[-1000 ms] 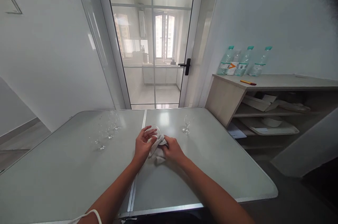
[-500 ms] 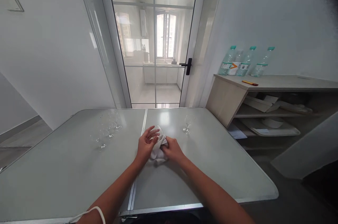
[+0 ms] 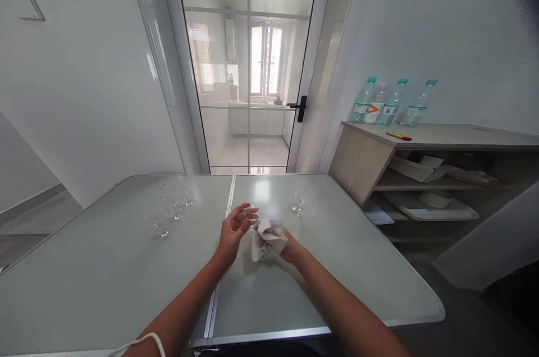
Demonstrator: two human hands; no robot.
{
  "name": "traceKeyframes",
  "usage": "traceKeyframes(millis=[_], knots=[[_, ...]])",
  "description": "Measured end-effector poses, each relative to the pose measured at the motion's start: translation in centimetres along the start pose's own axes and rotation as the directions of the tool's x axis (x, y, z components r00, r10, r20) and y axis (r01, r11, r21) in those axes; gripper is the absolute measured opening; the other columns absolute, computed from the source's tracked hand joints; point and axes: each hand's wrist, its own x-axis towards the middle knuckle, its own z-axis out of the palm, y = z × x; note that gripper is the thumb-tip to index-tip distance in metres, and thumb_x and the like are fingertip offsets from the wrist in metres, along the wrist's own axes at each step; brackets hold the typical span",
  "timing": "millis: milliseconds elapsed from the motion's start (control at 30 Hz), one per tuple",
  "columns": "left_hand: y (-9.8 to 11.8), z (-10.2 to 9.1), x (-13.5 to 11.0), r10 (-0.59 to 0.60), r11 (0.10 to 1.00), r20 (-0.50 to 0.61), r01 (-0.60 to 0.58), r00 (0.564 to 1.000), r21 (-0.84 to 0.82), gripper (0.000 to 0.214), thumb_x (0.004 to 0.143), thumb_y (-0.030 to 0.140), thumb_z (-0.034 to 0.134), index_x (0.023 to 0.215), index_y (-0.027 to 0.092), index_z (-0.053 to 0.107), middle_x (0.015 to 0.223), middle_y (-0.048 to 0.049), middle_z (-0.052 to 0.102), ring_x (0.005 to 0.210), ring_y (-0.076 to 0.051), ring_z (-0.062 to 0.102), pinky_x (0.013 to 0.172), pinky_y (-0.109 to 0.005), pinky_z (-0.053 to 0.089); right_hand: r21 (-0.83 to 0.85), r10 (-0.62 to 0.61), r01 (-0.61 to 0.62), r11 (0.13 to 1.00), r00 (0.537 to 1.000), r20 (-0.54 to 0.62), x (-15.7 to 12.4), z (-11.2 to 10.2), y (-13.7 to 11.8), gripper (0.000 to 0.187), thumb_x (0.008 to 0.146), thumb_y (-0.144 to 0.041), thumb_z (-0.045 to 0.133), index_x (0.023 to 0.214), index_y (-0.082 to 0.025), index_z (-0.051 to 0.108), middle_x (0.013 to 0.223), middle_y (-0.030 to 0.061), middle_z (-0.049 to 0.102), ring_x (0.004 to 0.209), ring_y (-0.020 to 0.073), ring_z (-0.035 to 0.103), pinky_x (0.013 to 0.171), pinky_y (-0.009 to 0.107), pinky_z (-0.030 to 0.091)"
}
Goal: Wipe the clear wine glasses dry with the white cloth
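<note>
My left hand (image 3: 236, 228) is closed around a clear stemmed glass (image 3: 252, 213), held above the table near the centre seam; the fingers cover part of its bowl. Just to the right, my right hand (image 3: 287, 246) grips a crumpled white cloth (image 3: 269, 236), which hangs over the fingers and hides most of them. The cloth's edge is close against the glass; whether they touch I cannot tell. Another stemmed glass (image 3: 299, 205) stands upright beyond my right hand. Several more clear glasses (image 3: 177, 212) stand grouped on the left part of the table.
The grey table (image 3: 105, 267) has a metal seam (image 3: 210, 312) down its middle. Behind it is a glass door (image 3: 269, 149) with a black handle (image 3: 301, 109). At the right, a wooden shelf (image 3: 370, 149) carries several plastic bottles (image 3: 389, 107) and a yellow-orange cutter (image 3: 398, 136).
The cloth, earlier bunched around the glass between both hands, has moved right with my right hand, uncovering more of the glass. My left hand stays almost in place.
</note>
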Motion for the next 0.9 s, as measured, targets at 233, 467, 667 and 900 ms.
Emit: traceKeyframes(millis=[233,467,667,900], knots=[[0.0,0.7,-1.1,0.267,0.937,-0.065,-0.243,0.962,0.250,0.059,0.084,0.030,0.080,0.135,0.025,0.052,0.135,-0.0132,0.063,0.125,-0.029,0.063,0.104,-0.049,0.057,-0.222,-0.254,0.178,0.958,0.890,-0.380,0.0,-0.8,-0.7,0.006,0.075,-0.020,0.056,0.071,-0.021,0.061,0.067,-0.0022,0.057,0.069,0.0166,0.045,0.064,0.026,0.035],[-0.7,0.6,-1.3,0.494,0.792,0.137,-0.509,0.859,0.337,0.063,0.088,0.023,0.075,0.144,0.025,0.046,0.138,-0.0139,0.058,0.130,-0.030,0.059,0.105,-0.056,0.056,0.176,0.017,0.006,0.984,0.991,-0.131,0.9,0.3,-0.2,0.039,0.075,-0.055,0.077,0.089,-0.019,0.070,0.079,0.0049,0.070,0.075,0.0219,0.061,0.071,0.032,0.048],[-0.6,0.4,-1.3,0.490,0.775,0.137,-0.502,0.861,0.384,0.061,0.090,0.027,0.072,0.145,0.023,0.045,0.135,-0.0153,0.060,0.126,-0.030,0.062,0.100,-0.056,0.059,0.245,0.123,-0.102,0.964,0.990,-0.072,0.9,-0.1,0.2,0.045,0.057,-0.053,0.092,0.079,-0.018,0.072,0.074,0.0040,0.071,0.068,0.0192,0.060,0.068,0.031,0.046],[0.4,0.1,-1.2,0.543,0.759,-0.001,-0.490,0.840,0.429,0.059,0.092,0.028,0.070,0.144,0.021,0.044,0.135,-0.0167,0.058,0.122,-0.028,0.063,0.098,-0.052,0.061,0.098,0.154,-0.136,0.986,0.963,-0.222,1.5,-1.4,1.7,0.047,0.069,-0.060,0.081,0.066,-0.015,0.069,0.059,0.0029,0.062,0.056,0.0140,0.051,0.055,0.026,0.037]])
